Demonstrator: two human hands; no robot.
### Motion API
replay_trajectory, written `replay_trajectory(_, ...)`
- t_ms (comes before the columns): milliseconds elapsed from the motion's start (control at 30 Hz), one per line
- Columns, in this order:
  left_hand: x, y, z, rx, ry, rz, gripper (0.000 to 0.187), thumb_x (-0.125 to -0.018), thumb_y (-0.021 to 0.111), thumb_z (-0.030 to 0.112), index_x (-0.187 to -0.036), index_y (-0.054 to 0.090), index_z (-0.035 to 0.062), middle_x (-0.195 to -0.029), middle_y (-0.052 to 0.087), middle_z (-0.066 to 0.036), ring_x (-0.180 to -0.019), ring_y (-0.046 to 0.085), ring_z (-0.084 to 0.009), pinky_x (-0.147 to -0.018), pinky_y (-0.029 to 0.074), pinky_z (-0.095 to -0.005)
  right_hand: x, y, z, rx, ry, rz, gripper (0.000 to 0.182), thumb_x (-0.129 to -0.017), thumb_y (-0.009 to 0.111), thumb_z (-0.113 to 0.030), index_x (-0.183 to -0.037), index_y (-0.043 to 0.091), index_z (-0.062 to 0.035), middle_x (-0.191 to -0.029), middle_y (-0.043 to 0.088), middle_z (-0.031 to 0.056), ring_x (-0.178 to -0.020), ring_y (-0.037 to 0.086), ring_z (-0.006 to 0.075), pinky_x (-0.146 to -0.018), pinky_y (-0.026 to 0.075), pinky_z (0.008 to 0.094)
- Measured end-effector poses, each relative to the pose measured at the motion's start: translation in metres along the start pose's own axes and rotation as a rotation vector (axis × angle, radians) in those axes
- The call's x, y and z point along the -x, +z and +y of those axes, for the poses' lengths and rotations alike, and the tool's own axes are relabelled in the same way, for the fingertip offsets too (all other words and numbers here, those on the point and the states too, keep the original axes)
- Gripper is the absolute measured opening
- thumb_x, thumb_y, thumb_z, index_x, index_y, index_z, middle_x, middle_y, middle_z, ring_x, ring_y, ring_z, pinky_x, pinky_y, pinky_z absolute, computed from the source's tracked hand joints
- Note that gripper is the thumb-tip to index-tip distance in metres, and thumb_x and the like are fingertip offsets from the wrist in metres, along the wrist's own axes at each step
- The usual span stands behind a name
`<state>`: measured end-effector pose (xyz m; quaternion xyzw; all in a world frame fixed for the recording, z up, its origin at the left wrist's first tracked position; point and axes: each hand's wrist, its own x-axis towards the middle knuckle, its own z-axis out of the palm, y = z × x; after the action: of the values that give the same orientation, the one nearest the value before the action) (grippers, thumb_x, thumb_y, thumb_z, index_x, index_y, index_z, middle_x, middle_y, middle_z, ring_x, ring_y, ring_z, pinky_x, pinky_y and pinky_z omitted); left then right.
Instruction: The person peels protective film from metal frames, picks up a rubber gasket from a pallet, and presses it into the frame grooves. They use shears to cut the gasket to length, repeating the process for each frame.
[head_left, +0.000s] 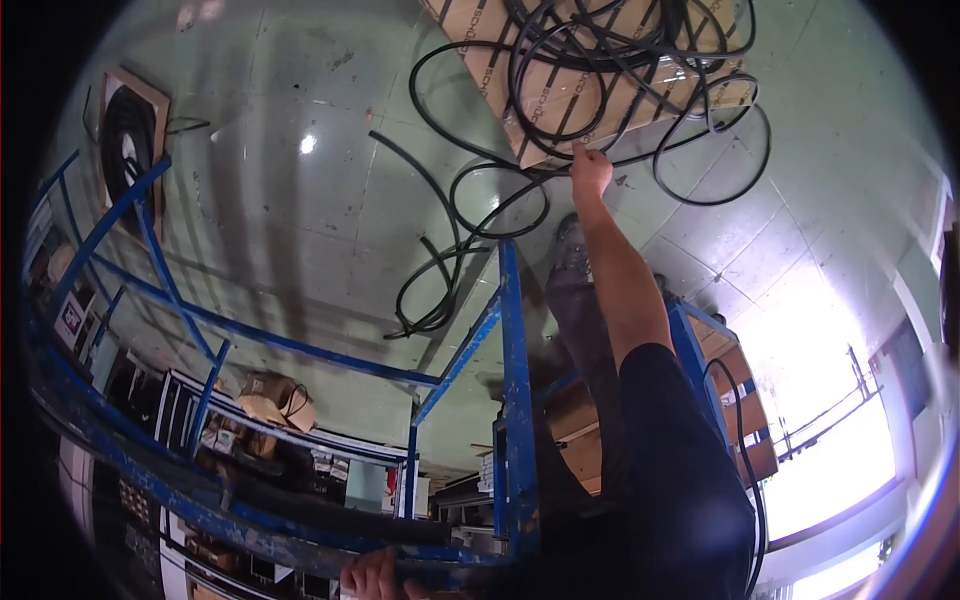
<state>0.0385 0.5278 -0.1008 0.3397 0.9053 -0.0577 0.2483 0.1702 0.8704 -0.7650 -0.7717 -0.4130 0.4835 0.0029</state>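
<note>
Nearest the camera, the left hand (375, 577) sits at the bottom edge of the view. It appears to be curled over a lower rail of the blue frame (512, 380), though the picture cuts it off there.

The right arm, in a dark sleeve, stretches out past the frame. The right hand (590, 170) is closed in a narrow pinch on one strand of the black cable (560, 75). The cable lies on the green floor (300, 220) in loose loops. Most of it is piled on a cardboard box (545, 105), and a tail runs back toward the frame.

Judgement: the pinch would hold better as a full-fist grip. The strand is best drawn slowly along its own loop, so crossing loops do not tighten. The left hand should keep its hold on the rail for balance.

Count:
- Two hands.
- One blue frame.
- One tangled cable; the loops are too overlapped to number.
- Two boxes, the farther box (133, 140) at left holding a neat dark coil.
</note>
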Motion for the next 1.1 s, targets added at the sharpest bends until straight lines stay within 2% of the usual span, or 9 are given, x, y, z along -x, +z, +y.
replay_trajectory(67,0.0,0.003,-0.003,0.023,0.014,0.018,0.056,-0.099,0.037,0.041,-0.098,0.075,-0.0004,-0.088,0.072,-0.013,-0.079,0.067,-0.0296,-0.088,0.046,-0.0486,0.021,-0.001,-0.029,0.304,-0.379,0.117,0.033,-0.079,0.077,-0.036,-0.088,0.07,-0.0044,-0.078,0.073,0.0111,-0.08,0.072,0.0265,-0.071,0.055,0.0383)
replay_trajectory(200,-0.004,0.001,-0.004,0.031,0.029,0.003,0.055,-0.098,0.039,0.041,-0.096,0.074,-0.0012,-0.086,0.072,-0.014,-0.077,0.067,-0.0306,-0.084,0.047,-0.0481,0.013,0.011,-0.052,0.499,-0.706,-0.202,0.034,-0.077,0.076,-0.033,-0.101,0.07,-0.0094,-0.096,0.073,0.0103,-0.098,0.068,0.0305,-0.086,0.053,0.0412)
replay_trajectory(300,-0.005,-0.001,-0.003,0.049,0.047,0.0,0.054,-0.098,0.04,0.042,-0.097,0.073,-0.001,-0.086,0.072,-0.014,-0.076,0.067,-0.0304,-0.082,0.047,-0.047,0.014,0.023,-0.084,0.44,-0.595,-0.141,0.033,-0.077,0.074,-0.027,-0.106,0.07,-0.0112,-0.12,0.066,0.0129,-0.106,0.065,0.0326,-0.088,0.053,0.0434)
replay_trajectory(467,-0.008,-0.004,-0.006,0.013,0.089,-0.013,0.053,-0.097,0.04,0.04,-0.096,0.073,-0.0008,-0.086,0.072,-0.015,-0.076,0.067,-0.0299,-0.079,0.047,-0.0455,-0.035,0.004,-0.154,0.574,-0.889,0.228,0.052,-0.081,0.067,-0.015,-0.132,0.056,-0.0107,-0.153,0.036,0.015,-0.117,0.057,0.0391,-0.096,0.051,0.0452)
replay_trajectory(667,-0.005,0.0,-0.021,0.016,0.241,-0.018,0.051,-0.096,0.041,0.038,-0.098,0.072,-0.0021,-0.088,0.071,-0.017,-0.077,0.067,-0.0317,-0.074,0.047,-0.0455,-0.107,-0.034,-0.19,1.089,-0.653,-0.051,0.054,-0.084,0.065,-0.014,-0.136,0.052,-0.0088,-0.149,0.041,0.014,-0.117,0.058,0.0384,-0.096,0.053,0.047)
replay_trajectory(800,-0.017,-0.008,0.001,0.034,0.114,-0.038,0.049,-0.095,0.042,0.036,-0.102,0.069,-0.0036,-0.091,0.071,-0.018,-0.079,0.067,-0.0332,-0.074,0.046,-0.0462,-0.076,-0.052,-0.158,1.258,-0.735,-0.006,0.024,-0.086,0.064,-0.014,-0.108,0.07,-0.0057,-0.122,0.058,0.0133,-0.116,0.06,0.0356,-0.094,0.054,0.0469)
replay_trajectory(867,-0.006,-0.01,0.001,-0.008,0.049,-0.053,0.047,-0.094,0.046,0.036,-0.104,0.069,-0.0038,-0.095,0.071,-0.019,-0.082,0.067,-0.0345,-0.076,0.045,-0.0469,-0.047,-0.066,-0.141,1.121,-0.83,0.005,0.016,-0.088,0.062,-0.016,-0.094,0.072,-0.0054,-0.112,0.06,0.0136,-0.11,0.061,0.036,-0.09,0.054,0.0465)
replay_trajectory(1000,0.03,0.007,-0.019,0.06,0.005,0.032,0.045,-0.09,0.052,0.037,-0.105,0.069,-0.002,-0.092,0.069,-0.019,-0.082,0.065,-0.0347,-0.081,0.043,-0.048,0.013,-0.117,-0.14,0.914,-0.885,0.064,0.023,-0.094,0.058,-0.024,-0.108,0.065,-0.0081,-0.115,0.059,0.0128,-0.106,0.062,0.0355,-0.083,0.053,0.0477)
replay_trajectory(1100,-0.003,-0.009,0.009,0.1,-0.012,0.126,0.038,-0.085,0.052,0.032,-0.096,0.068,-0.0011,-0.086,0.067,-0.014,-0.079,0.062,-0.0316,-0.09,0.04,-0.0461,0.036,-0.17,-0.178,0.581,-0.653,0.185,0.025,-0.095,0.057,-0.026,-0.113,0.059,-0.0091,-0.109,0.064,0.015,-0.104,0.063,0.0394,-0.082,0.051,0.0509)
